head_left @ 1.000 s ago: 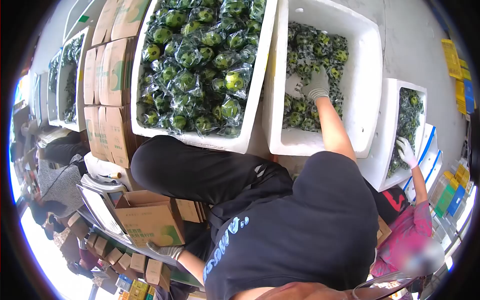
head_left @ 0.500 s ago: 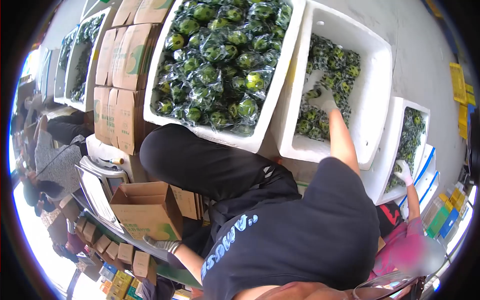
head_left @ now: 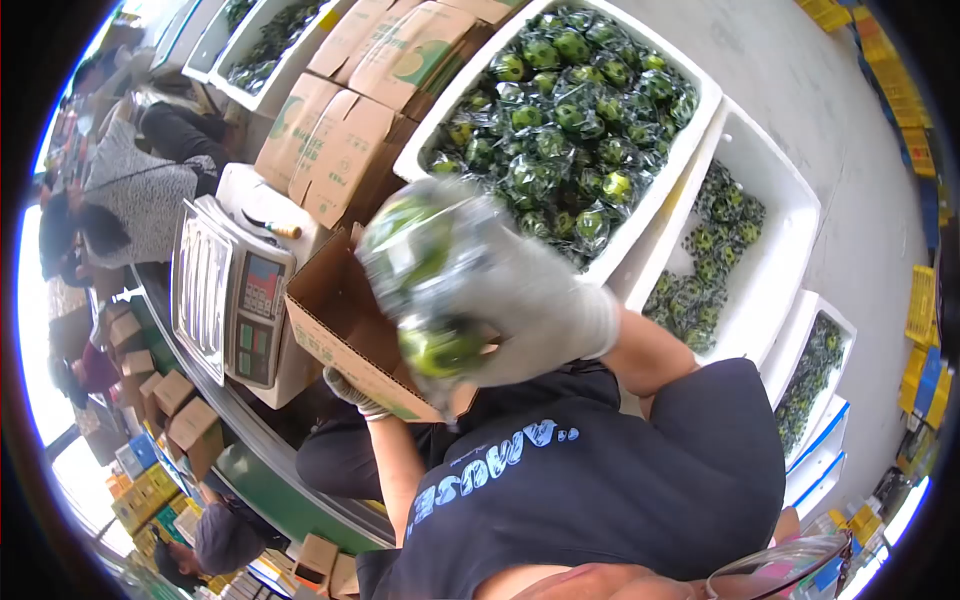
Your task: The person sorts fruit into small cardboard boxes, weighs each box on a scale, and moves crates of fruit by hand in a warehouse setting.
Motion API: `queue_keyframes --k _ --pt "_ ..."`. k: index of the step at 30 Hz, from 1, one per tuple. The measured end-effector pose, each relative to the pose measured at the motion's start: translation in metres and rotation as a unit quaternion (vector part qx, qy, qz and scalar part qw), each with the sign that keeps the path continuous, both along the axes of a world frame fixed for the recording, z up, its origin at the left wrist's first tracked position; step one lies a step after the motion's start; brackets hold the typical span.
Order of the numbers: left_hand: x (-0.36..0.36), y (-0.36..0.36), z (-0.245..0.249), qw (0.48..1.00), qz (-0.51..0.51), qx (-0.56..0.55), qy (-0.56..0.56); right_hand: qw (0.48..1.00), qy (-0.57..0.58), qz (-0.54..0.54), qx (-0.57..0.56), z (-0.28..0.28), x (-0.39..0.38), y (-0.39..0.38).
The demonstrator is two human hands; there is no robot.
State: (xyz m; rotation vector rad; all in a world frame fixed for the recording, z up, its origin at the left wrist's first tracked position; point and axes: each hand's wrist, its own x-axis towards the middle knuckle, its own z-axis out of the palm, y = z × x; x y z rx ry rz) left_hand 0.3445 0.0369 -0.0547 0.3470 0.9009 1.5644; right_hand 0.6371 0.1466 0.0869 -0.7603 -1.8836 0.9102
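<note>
My right hand (head_left: 530,295), in a pale work glove and smeared by motion, is closed on round green fruits (head_left: 408,245) in clear plastic wrapping. At least two show, and they are held above an open cardboard box (head_left: 352,362). My left hand (head_left: 352,393), also gloved, grips the box's near lower side, with the fingers partly hidden. The box is tilted, and my right hand and the fruits cover part of its opening. Past my right hand stands a white foam box (head_left: 708,85) full of wrapped green fruits.
A second foam box (head_left: 795,200) with fewer fruits stands at the right, and a smaller one (head_left: 840,335) lies beyond. Stacked cartons (head_left: 340,150) rise at upper left. A weighing scale (head_left: 235,300) and a knife (head_left: 285,231) are on the left. Other people (head_left: 140,190) sit farther left.
My right hand has come out of the second foam box and moved left with wrapped fruits to the cardboard box. My left hand stays on the box. The view has turned and shifted.
</note>
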Motion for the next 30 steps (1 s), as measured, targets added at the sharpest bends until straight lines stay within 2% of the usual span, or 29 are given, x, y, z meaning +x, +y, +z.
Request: queue_keyframes --k 1,3,4,5,6,7,8,9,10,11,16,17,19,20,21,22,25,27,29,30 --pt "-0.013 -0.005 -0.015 0.997 -0.013 0.030 -0.071 0.999 0.035 0.030 0.006 0.004 -0.031 -0.005" --pt "-0.021 -0.011 -0.029 0.991 0.001 0.049 -0.122 0.987 -0.131 0.066 0.064 0.001 -0.064 -0.007" --pt "-0.025 -0.015 -0.035 0.990 0.019 0.045 -0.130 0.987 -0.090 0.134 0.019 0.002 -0.061 -0.001" --pt "-0.030 -0.018 -0.040 0.989 0.037 0.040 -0.137 0.990 0.038 0.115 -0.075 0.000 -0.051 0.002" --pt "-0.036 -0.024 -0.048 0.988 0.060 0.027 -0.137 0.998 -0.022 0.035 -0.040 -0.007 -0.036 0.011" --pt "-0.041 -0.029 -0.055 0.987 0.080 0.016 -0.135 0.994 -0.055 -0.047 -0.077 -0.024 -0.023 0.023" --pt "-0.048 -0.035 -0.063 0.987 0.097 0.000 -0.130 0.971 -0.193 -0.143 -0.011 -0.054 -0.006 0.042" --pt "-0.054 -0.042 -0.071 0.986 0.113 -0.014 -0.122 0.894 -0.388 -0.216 -0.056 -0.081 0.007 0.058" --pt "-0.059 -0.047 -0.081 0.985 0.124 -0.028 -0.120 0.819 -0.506 -0.226 -0.148 -0.104 0.016 0.072" --pt "-0.062 -0.052 -0.089 0.983 0.135 -0.041 -0.115 0.757 -0.591 -0.228 -0.159 -0.125 0.020 0.082" --pt "-0.061 -0.060 -0.121 0.982 0.140 -0.076 -0.106 0.735 -0.643 -0.120 -0.180 -0.148 0.017 0.136" --pt "-0.057 -0.060 -0.122 0.982 0.136 -0.073 -0.113 0.719 -0.658 -0.121 -0.189 -0.143 0.011 0.136" --pt "-0.048 -0.059 -0.123 0.979 0.130 -0.041 -0.149 0.744 -0.621 -0.136 -0.208 -0.139 0.011 0.125" --pt "-0.039 -0.055 -0.117 0.970 0.141 -0.002 -0.196 0.756 -0.607 -0.152 -0.189 -0.146 0.017 0.117" --pt "-0.026 -0.050 -0.104 0.957 0.153 0.038 -0.244 0.746 -0.618 -0.157 -0.191 -0.138 0.018 0.106" --pt "-0.020 -0.047 -0.089 0.957 0.146 0.043 -0.245 0.744 -0.620 -0.161 -0.189 -0.134 0.019 0.096" --pt "-0.025 -0.049 -0.093 0.946 0.042 0.136 -0.293 0.762 -0.593 -0.192 -0.175 -0.138 0.028 0.080" --pt "-0.025 -0.045 -0.088 0.933 0.039 0.144 -0.327 0.781 -0.561 -0.216 -0.170 -0.145 0.038 0.077" --pt "-0.025 -0.042 -0.086 0.921 0.022 0.154 -0.357 0.776 -0.565 -0.233 -0.153 -0.152 0.039 0.082" --pt "-0.023 -0.043 -0.080 0.952 0.047 0.079 -0.292 0.791 -0.552 -0.221 -0.147 -0.154 0.038 0.088"
